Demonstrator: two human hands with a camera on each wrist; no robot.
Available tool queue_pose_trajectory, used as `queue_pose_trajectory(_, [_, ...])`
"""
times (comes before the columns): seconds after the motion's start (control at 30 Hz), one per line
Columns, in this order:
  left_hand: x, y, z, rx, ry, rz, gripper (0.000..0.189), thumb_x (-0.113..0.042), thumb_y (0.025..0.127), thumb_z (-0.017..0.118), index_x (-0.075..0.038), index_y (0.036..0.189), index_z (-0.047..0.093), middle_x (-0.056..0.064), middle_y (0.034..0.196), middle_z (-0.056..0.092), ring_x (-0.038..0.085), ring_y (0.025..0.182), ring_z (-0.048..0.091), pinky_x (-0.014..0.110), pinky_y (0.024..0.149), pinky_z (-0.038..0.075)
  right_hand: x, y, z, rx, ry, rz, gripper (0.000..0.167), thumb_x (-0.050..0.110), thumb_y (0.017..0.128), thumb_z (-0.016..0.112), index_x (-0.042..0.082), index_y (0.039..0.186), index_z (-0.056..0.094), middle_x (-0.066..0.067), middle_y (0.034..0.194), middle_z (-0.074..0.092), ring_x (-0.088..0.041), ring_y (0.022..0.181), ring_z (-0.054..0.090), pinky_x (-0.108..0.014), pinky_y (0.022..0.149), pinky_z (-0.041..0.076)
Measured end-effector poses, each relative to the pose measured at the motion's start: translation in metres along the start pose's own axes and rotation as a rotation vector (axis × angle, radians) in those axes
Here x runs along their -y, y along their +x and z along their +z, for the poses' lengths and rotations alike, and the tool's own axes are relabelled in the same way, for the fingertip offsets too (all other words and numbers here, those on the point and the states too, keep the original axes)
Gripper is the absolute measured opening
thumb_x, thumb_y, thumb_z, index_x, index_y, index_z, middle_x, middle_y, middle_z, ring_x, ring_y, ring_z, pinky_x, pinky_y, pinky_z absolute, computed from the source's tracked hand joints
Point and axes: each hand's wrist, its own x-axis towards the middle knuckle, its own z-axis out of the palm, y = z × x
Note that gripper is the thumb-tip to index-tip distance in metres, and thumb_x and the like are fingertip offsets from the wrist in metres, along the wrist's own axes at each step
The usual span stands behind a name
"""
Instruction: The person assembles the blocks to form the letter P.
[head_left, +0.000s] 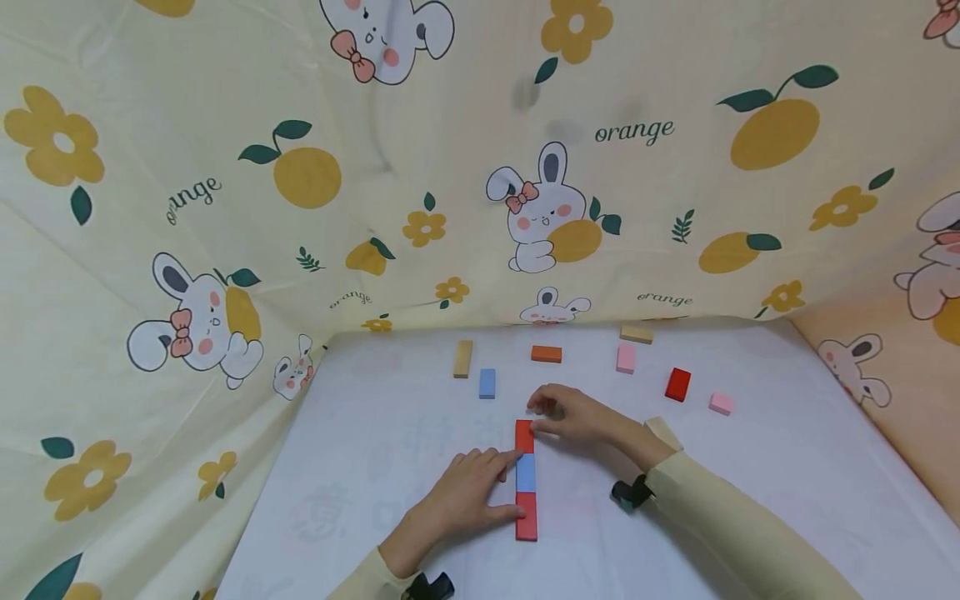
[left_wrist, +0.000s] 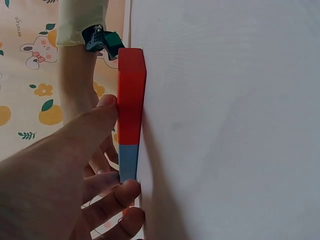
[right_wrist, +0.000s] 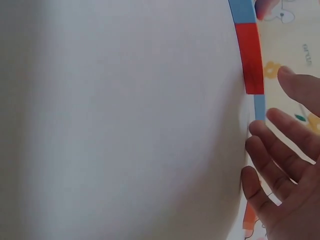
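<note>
Three wooden blocks lie end to end in a straight row on the white tabletop: a far red block [head_left: 524, 436], a blue block [head_left: 526, 473] in the middle and a near red block [head_left: 527, 517]. From the left side, my left hand [head_left: 467, 492] touches the row, thumb at the near red block and index finger where the blue block meets the far red one. My right hand [head_left: 576, 415] hovers by the far end, fingers loosely bent and holding nothing. In the right wrist view its fingers [right_wrist: 280, 150] are spread, apart from the far red block [right_wrist: 249, 57].
Farther back lie loose blocks: tan [head_left: 462, 359], blue [head_left: 487, 383], orange [head_left: 547, 354], pink [head_left: 626, 358], another tan [head_left: 636, 334], red [head_left: 678, 384] and a small pink block [head_left: 721, 404]. A patterned cloth [head_left: 450, 167] stands behind the white tabletop [head_left: 360, 467].
</note>
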Motion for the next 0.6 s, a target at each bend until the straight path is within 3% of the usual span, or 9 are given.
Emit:
queue_pose_trajectory(0.2, [0.001, 0.002, 0.000, 0.005, -0.004, 0.006, 0.089, -0.072, 0.089, 0.074, -0.028, 0.162, 0.046, -0.016, 0.105, 0.055, 0.004, 0.099, 0.049, 0.032, 0.091, 0.045, -0.005, 0.016, -0.002, -0.047, -0.019, -0.052, 0.039, 0.029, 0.096, 0.083, 0.011, 0.127, 0.068, -0.001, 0.115, 0.068, -0.019, 0.106, 0.061, -0.039, 0.096, 0.054])
queue_pose_trajectory(0.6, [0.006, 0.006, 0.000, 0.006, -0.026, 0.032, 0.087, -0.070, 0.089, 0.076, -0.027, 0.159, 0.048, -0.017, 0.102, 0.053, 0.003, 0.093, 0.048, 0.028, 0.083, 0.041, -0.007, 0.051, 0.002, -0.083, 0.006, -0.045, 0.051, 0.030, 0.095, 0.085, 0.010, 0.138, 0.064, -0.004, 0.123, 0.068, -0.020, 0.114, 0.062, -0.044, 0.104, 0.053])
